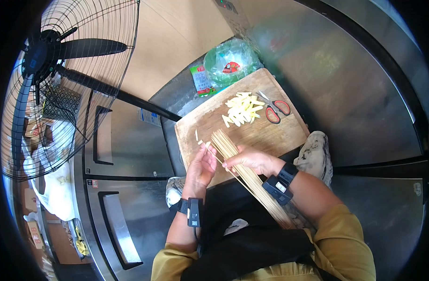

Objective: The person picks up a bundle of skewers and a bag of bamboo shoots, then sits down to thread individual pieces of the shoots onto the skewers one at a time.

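My left hand [203, 165] is closed near the front left of the wooden cutting board [196, 117], pinching a small pale-yellow strip [208, 144] at its fingertips. Bamboo skewers [266, 201] lie in a thick bundle from my lap up over the board. Across that bundle rests my right hand [253, 160], its fingers closed on a single skewer [244, 186] whose tip reaches toward the strip. More pale-yellow strips [243, 109] are heaped at the board's far side; a couple lie loose by my left fingertips. Red-and-black-handled scissors [273, 111] sit beside the heap.
Beyond the board stands a green bowl [212, 70] covered with clear plastic, next to a green-and-red packet [201, 80]. A large black fan [41, 56] occupies the left, its pole [130, 99] reaching the board's edge. Steel cabinets [125, 145] stand on both sides.
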`<state>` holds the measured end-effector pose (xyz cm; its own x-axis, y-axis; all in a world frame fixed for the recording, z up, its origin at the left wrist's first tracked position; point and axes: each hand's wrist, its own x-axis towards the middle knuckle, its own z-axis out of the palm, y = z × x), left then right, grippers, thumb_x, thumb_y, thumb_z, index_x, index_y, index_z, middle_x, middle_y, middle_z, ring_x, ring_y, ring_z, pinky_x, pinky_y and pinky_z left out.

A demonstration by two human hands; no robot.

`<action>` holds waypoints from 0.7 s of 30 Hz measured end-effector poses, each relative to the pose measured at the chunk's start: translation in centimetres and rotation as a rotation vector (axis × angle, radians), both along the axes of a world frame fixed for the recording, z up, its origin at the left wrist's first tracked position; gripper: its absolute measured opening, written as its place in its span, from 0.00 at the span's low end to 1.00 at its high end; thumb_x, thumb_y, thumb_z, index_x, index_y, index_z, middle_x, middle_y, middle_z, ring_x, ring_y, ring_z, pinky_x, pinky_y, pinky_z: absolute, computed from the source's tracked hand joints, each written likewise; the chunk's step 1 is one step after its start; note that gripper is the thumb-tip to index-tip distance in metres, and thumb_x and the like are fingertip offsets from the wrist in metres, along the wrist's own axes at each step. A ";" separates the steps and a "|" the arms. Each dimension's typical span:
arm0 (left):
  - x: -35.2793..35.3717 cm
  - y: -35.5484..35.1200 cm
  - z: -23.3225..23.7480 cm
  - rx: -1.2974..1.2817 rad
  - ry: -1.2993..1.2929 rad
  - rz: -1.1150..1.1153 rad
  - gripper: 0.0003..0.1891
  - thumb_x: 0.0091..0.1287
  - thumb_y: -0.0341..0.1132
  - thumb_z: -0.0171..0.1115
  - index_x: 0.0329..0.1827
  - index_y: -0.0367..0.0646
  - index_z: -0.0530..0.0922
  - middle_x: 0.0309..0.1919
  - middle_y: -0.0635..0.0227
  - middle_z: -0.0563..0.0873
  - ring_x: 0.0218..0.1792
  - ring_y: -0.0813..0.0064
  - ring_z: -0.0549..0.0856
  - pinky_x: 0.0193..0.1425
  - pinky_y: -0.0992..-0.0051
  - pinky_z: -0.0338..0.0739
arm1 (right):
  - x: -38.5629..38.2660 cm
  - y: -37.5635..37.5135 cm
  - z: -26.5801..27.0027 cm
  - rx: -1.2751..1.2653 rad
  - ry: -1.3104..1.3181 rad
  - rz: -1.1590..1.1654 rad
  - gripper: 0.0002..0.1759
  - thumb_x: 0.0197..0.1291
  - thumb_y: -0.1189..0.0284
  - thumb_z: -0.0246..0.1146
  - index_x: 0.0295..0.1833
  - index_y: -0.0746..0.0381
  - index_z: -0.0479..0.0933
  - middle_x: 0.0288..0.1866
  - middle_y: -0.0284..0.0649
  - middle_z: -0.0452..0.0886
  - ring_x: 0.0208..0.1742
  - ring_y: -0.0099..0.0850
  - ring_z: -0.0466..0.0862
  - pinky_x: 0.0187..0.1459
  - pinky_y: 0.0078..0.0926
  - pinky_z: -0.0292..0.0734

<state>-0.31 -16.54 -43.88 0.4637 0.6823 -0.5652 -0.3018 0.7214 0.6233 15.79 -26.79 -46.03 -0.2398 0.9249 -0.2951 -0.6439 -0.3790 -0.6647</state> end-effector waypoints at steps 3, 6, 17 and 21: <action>0.1 -0.3 0.2 -0.042 0.031 -0.004 0.09 0.65 0.34 0.60 0.46 0.43 0.75 0.35 0.68 0.83 0.37 0.75 0.83 0.39 0.82 0.81 | 0.0 -0.2 0.3 -0.010 -0.007 -0.013 0.14 0.49 0.74 0.69 0.40 0.61 0.72 0.28 0.33 0.77 0.26 0.20 0.78 0.26 0.19 0.75; 0.2 -0.5 0.3 -0.078 0.036 -0.001 0.09 0.64 0.34 0.61 0.45 0.42 0.76 0.35 0.69 0.83 0.37 0.75 0.83 0.39 0.82 0.81 | -0.1 0.2 -0.7 0.008 -0.016 -0.003 0.13 0.49 0.75 0.68 0.40 0.61 0.72 0.28 0.33 0.77 0.26 0.20 0.78 0.26 0.18 0.75; -0.5 -1.0 -1.3 -0.137 0.085 -0.026 0.09 0.63 0.35 0.62 0.43 0.41 0.77 0.34 0.70 0.84 0.36 0.77 0.83 0.38 0.83 0.81 | -0.6 0.3 -1.7 0.018 -0.023 -0.018 0.12 0.49 0.81 0.63 0.42 0.62 0.76 0.27 0.34 0.78 0.24 0.21 0.78 0.25 0.19 0.73; -0.4 -1.7 -1.7 -0.157 0.068 -0.059 0.09 0.64 0.34 0.61 0.43 0.41 0.77 0.34 0.68 0.84 0.36 0.76 0.83 0.37 0.81 0.82 | -0.7 0.7 -2.5 -0.026 -0.097 -0.023 0.13 0.49 0.80 0.63 0.43 0.62 0.75 0.29 0.34 0.79 0.25 0.21 0.78 0.25 0.19 0.73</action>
